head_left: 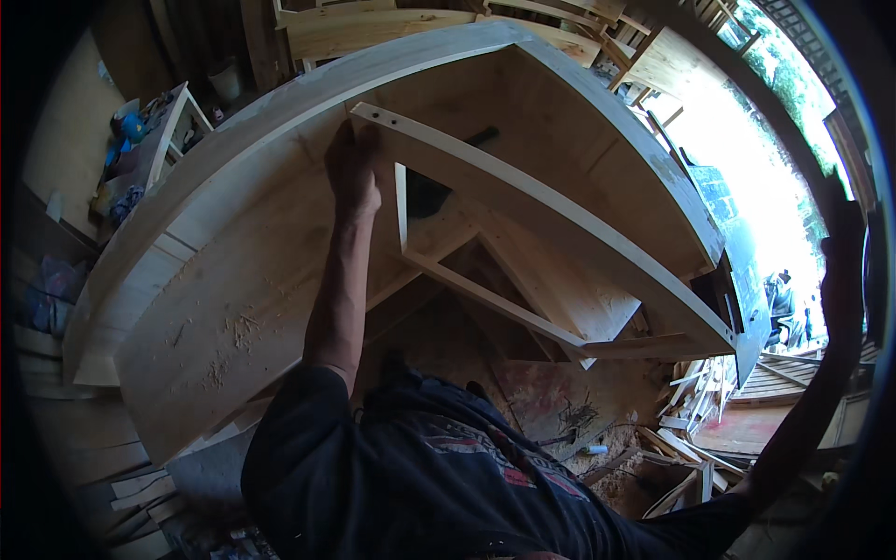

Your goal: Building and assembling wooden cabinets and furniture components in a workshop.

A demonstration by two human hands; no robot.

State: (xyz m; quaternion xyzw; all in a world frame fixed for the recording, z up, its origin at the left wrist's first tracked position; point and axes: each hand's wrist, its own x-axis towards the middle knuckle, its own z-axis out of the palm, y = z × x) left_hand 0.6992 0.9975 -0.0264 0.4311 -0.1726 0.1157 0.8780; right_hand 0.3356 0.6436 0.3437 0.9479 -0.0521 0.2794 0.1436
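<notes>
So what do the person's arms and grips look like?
The left grip is bare, with no glove, and the forearm is bare too. The left sleeve is short, dark and plain. The right grip is too shadowy to see details. The dark shirt has a red and pale print.

Your dark, short-sleeved cloth shirt (313, 467) carries a red-and-white print across it. The long curved wooden beam (551, 189) before you is pale cream, dotted with dark holes. Your pointed, curved-sided wooden shell (280, 96) shows a pale greyish rim, tan inside.
</notes>
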